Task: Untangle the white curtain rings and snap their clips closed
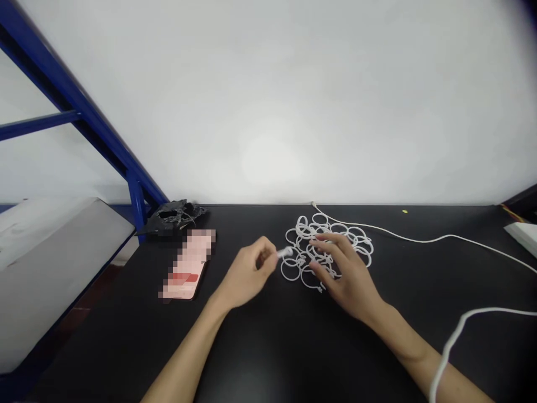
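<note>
A loose pile of thin white rings [290, 271], some with small tabs, lies on the black table. My left hand [251, 271] is at the left side of the pile, thumb and fingers pinched on a small white piece [286, 252]. That piece points right toward the rings and looks like a ring seen edge-on, though it is blurred. Over the right part of the pile is my right hand [346, 274], palm down with its fingers apart. Its fingertips reach the rings; whether they touch them I cannot tell. Part of the pile is hidden beneath it.
A phone [188, 266] with a lit screen lies left of my left hand. Behind it is crumpled black plastic [176, 215]. A white cable [419, 241] runs along the back right; a thicker one [453, 336] crosses my right forearm. A blue frame [104, 134] stands at left.
</note>
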Demonstrator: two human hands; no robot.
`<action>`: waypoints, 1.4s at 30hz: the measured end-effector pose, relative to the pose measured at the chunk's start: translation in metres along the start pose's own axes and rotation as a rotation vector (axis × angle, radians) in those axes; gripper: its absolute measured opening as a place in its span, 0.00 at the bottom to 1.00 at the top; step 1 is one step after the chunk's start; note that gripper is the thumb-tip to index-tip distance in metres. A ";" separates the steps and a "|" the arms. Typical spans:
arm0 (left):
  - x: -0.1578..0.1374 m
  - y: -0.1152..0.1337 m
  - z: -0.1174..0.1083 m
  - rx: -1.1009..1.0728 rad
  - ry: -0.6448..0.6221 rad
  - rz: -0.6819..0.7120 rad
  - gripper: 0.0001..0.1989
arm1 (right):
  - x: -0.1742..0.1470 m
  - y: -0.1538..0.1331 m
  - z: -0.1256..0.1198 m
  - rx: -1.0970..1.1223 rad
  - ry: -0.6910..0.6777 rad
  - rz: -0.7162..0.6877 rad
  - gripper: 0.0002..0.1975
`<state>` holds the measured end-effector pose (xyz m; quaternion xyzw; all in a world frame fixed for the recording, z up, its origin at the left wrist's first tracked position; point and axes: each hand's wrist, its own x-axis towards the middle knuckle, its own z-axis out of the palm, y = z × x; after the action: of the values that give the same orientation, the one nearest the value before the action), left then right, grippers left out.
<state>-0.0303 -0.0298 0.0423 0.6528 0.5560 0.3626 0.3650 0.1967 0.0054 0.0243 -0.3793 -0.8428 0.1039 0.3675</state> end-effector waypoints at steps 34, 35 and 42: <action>-0.006 -0.037 -0.045 0.691 -0.101 -0.055 0.16 | 0.000 0.033 -0.005 -0.470 0.065 0.124 0.13; -0.004 -0.039 -0.043 0.698 -0.079 -0.047 0.13 | 0.000 0.032 -0.005 -0.476 0.068 0.119 0.14; 0.003 -0.026 -0.023 0.537 -0.004 -0.027 0.04 | 0.001 0.011 0.000 -0.295 0.110 0.010 0.11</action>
<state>-0.0626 -0.0224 0.0307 0.7195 0.6401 0.1962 0.1847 0.2030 0.0138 0.0201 -0.4386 -0.8256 -0.0400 0.3528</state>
